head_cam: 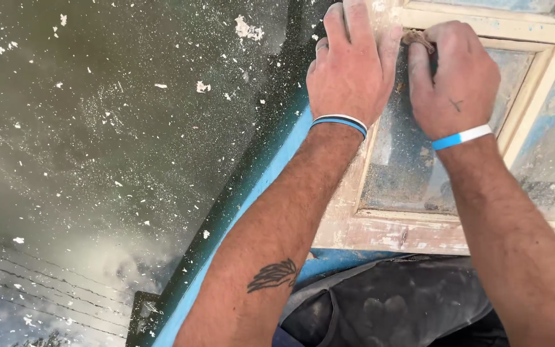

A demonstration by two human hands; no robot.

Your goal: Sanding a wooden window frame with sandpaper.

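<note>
Right hand (pixel 454 80) fingers pinched on a brown sanding scrap (pixel 417 40) at the far rail of the old window frame (pixel 412 228); left hand (pixel 348 64) flat, fingers spread on the frame's left stile. Risk: scrap slips, knuckles scrape flaking wood or dusty glass pane (pixel 399 167)

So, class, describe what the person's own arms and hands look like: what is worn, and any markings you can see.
Both forearms are bare, with no sleeves. The left hand has a ring on one finger and a blue, black and white striped wristband; a dark feather-like tattoo marks that forearm. The right hand shows a small dark cross marking and a blue and white wristband. Pale dust clings to the fingers.
</note>
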